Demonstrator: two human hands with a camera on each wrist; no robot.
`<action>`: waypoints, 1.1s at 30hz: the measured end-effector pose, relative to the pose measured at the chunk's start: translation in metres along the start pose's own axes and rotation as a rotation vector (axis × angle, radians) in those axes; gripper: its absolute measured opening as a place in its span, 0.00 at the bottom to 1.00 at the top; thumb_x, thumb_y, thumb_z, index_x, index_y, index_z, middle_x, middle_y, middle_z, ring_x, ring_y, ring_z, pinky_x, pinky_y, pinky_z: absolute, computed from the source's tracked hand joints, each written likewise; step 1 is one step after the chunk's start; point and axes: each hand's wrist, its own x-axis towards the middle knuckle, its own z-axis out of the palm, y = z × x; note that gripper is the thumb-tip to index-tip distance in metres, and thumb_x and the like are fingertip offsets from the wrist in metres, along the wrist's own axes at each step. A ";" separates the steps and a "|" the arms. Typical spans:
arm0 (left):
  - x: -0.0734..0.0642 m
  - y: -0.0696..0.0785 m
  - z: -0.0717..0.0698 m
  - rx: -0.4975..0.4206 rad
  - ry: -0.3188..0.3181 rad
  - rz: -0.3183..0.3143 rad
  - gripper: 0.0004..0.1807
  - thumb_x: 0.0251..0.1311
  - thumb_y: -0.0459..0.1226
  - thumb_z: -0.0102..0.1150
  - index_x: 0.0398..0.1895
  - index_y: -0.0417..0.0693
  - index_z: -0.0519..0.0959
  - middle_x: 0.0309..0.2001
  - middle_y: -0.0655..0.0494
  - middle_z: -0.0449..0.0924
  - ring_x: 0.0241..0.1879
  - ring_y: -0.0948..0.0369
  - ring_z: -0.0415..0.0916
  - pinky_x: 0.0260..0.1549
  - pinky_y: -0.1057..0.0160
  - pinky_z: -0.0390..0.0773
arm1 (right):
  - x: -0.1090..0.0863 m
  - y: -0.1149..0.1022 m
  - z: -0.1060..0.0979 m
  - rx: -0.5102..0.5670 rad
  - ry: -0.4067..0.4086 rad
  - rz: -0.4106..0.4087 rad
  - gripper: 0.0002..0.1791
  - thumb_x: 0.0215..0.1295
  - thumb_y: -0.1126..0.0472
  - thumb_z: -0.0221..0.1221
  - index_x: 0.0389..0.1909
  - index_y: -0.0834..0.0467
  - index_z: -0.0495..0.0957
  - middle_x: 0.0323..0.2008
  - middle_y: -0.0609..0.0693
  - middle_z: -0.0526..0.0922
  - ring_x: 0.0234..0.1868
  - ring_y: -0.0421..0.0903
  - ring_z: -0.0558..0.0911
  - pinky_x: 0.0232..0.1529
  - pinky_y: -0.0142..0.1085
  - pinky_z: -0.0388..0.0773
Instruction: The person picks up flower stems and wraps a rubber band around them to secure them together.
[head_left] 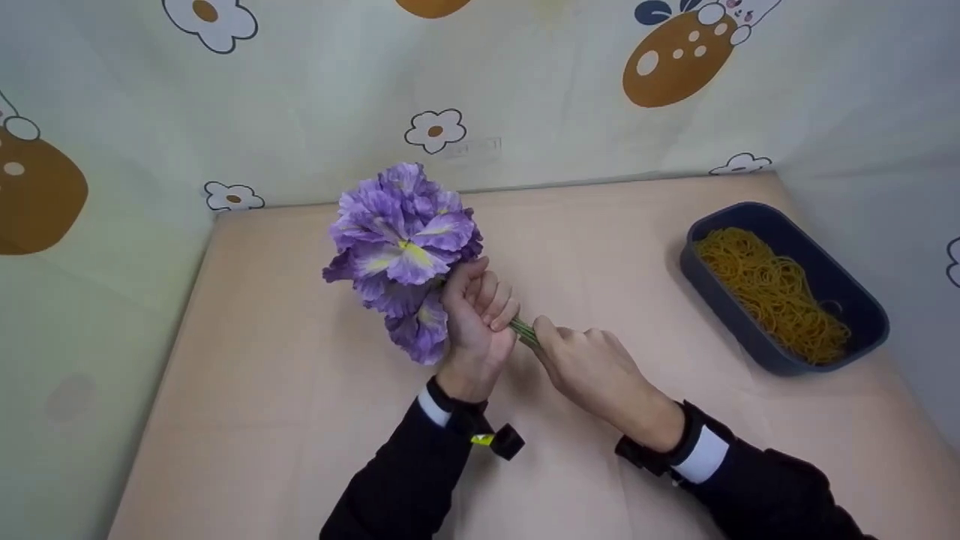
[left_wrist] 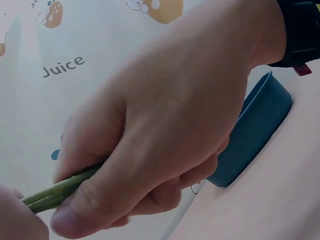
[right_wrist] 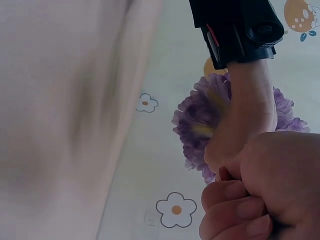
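Observation:
A bunch of purple artificial flowers point(head_left: 405, 240) with yellow centres is held above the table, its blooms to the upper left. Just under the blooms, my left hand point(head_left: 480, 319) grips the green stems point(head_left: 525, 332). Lower down, my right hand point(head_left: 600, 375) has its fingers curled round the same stems. A short length of stem shows between the two hands, also in the left wrist view, where the right hand point(left_wrist: 160, 125) fills the middle. In the right wrist view, the curled right-hand fingers point(right_wrist: 235, 210) hide the stem ends, and blooms point(right_wrist: 200, 120) appear behind the left forearm.
On the right of the table point(head_left: 262, 390) stands a dark blue rectangular tub point(head_left: 847, 296) holding a heap of yellow rubber bands point(head_left: 772, 292). A patterned curtain point(head_left: 337, 97) hangs behind the table and along both sides.

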 end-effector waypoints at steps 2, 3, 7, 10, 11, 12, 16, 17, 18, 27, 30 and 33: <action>0.001 0.001 0.000 0.005 0.018 -0.015 0.26 0.74 0.36 0.41 0.14 0.59 0.50 0.09 0.72 0.58 0.13 0.71 0.42 0.11 0.78 0.50 | 0.000 0.002 0.001 -0.023 -0.007 -0.004 0.16 0.78 0.64 0.67 0.34 0.58 0.69 0.17 0.43 0.66 0.17 0.37 0.59 0.10 0.34 0.69; 0.002 0.002 0.000 0.003 0.029 -0.023 0.26 0.75 0.36 0.40 0.14 0.60 0.52 0.09 0.72 0.59 0.12 0.72 0.45 0.11 0.78 0.51 | 0.001 0.003 0.001 -0.027 -0.012 -0.005 0.16 0.78 0.64 0.68 0.33 0.58 0.69 0.16 0.43 0.66 0.17 0.37 0.59 0.10 0.34 0.69; 0.005 0.007 0.000 -0.043 0.080 -0.051 0.29 0.78 0.36 0.41 0.12 0.61 0.57 0.08 0.71 0.60 0.08 0.74 0.56 0.11 0.79 0.54 | 0.001 0.005 0.000 -0.029 -0.032 -0.015 0.17 0.77 0.64 0.68 0.32 0.57 0.69 0.16 0.44 0.68 0.17 0.37 0.59 0.10 0.34 0.68; 0.007 0.010 -0.001 -0.078 0.115 -0.061 0.30 0.80 0.35 0.41 0.11 0.61 0.60 0.08 0.70 0.60 0.08 0.75 0.58 0.10 0.79 0.55 | 0.002 0.005 0.000 -0.027 -0.051 -0.020 0.17 0.77 0.64 0.67 0.32 0.57 0.68 0.16 0.45 0.68 0.17 0.37 0.59 0.10 0.34 0.68; 0.007 0.011 -0.001 -0.085 0.122 -0.063 0.30 0.80 0.35 0.41 0.11 0.60 0.61 0.08 0.70 0.60 0.08 0.75 0.57 0.10 0.79 0.56 | 0.003 0.005 0.000 -0.029 -0.057 -0.020 0.17 0.77 0.64 0.67 0.31 0.57 0.68 0.16 0.44 0.68 0.18 0.37 0.59 0.10 0.33 0.68; 0.008 0.011 -0.001 -0.092 0.128 -0.063 0.30 0.81 0.35 0.41 0.12 0.60 0.61 0.08 0.70 0.60 0.08 0.75 0.57 0.10 0.79 0.56 | 0.003 0.004 0.000 -0.028 -0.062 -0.020 0.17 0.78 0.64 0.67 0.31 0.57 0.68 0.16 0.44 0.68 0.18 0.36 0.58 0.10 0.33 0.68; 0.008 0.011 -0.003 -0.103 0.117 -0.050 0.30 0.80 0.34 0.40 0.12 0.60 0.61 0.08 0.70 0.61 0.07 0.75 0.58 0.09 0.79 0.56 | 0.003 0.003 0.001 -0.024 -0.069 -0.012 0.17 0.77 0.65 0.66 0.31 0.57 0.68 0.16 0.44 0.67 0.18 0.37 0.58 0.10 0.33 0.67; 0.008 0.011 -0.004 -0.098 0.109 -0.041 0.29 0.80 0.34 0.40 0.12 0.60 0.61 0.08 0.70 0.61 0.07 0.75 0.57 0.09 0.79 0.56 | 0.003 0.003 0.001 -0.017 -0.068 -0.009 0.17 0.77 0.65 0.67 0.31 0.57 0.68 0.16 0.44 0.66 0.18 0.37 0.58 0.10 0.33 0.67; 0.008 0.010 -0.004 -0.094 0.099 -0.031 0.29 0.79 0.34 0.40 0.12 0.60 0.60 0.08 0.70 0.61 0.07 0.74 0.57 0.09 0.79 0.55 | 0.003 0.002 0.001 -0.007 -0.068 -0.005 0.17 0.78 0.65 0.67 0.31 0.57 0.68 0.16 0.44 0.66 0.18 0.37 0.59 0.11 0.33 0.67; 0.011 0.018 -0.007 -0.099 0.028 0.029 0.26 0.74 0.33 0.41 0.14 0.57 0.50 0.07 0.69 0.61 0.14 0.68 0.38 0.10 0.77 0.51 | 0.001 0.010 -0.017 0.149 -0.152 0.076 0.19 0.87 0.43 0.59 0.53 0.57 0.76 0.23 0.48 0.79 0.18 0.41 0.76 0.15 0.34 0.71; 0.014 0.027 -0.008 -0.165 0.033 0.066 0.26 0.74 0.32 0.42 0.14 0.56 0.50 0.07 0.67 0.62 0.14 0.69 0.39 0.10 0.77 0.49 | -0.001 0.025 -0.035 0.181 -0.177 0.133 0.23 0.88 0.41 0.57 0.61 0.56 0.78 0.31 0.52 0.89 0.23 0.44 0.84 0.20 0.37 0.79; 0.016 0.034 -0.009 -0.233 0.050 0.099 0.27 0.72 0.30 0.45 0.15 0.55 0.50 0.06 0.66 0.62 0.14 0.69 0.40 0.10 0.76 0.49 | -0.005 0.053 -0.056 0.167 -0.178 0.223 0.22 0.87 0.45 0.59 0.64 0.58 0.79 0.34 0.53 0.90 0.23 0.43 0.82 0.22 0.35 0.79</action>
